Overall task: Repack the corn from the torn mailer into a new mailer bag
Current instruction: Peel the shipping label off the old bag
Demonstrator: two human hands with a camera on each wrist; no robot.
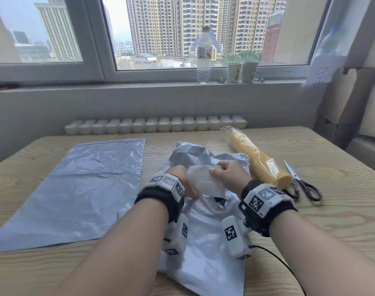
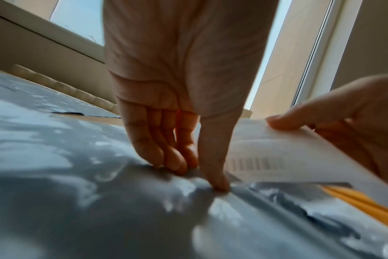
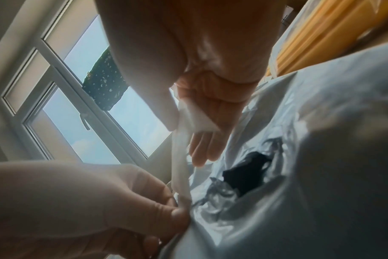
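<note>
The torn grey mailer lies crumpled in front of me, with a dark hole in its middle. A white shipping label stands half lifted off it. My right hand pinches the label's upper edge between thumb and fingers. My left hand presses straight fingers and thumb onto the mailer beside the label's base. The new grey mailer lies flat at the left. The yellow corn pack in clear wrap lies to the right, outside both bags.
Black-handled scissors lie on the wooden table right of the corn. A black cable runs from my right wrist. A water bottle and two paper cups stand on the window sill. Cardboard boxes are at the far right.
</note>
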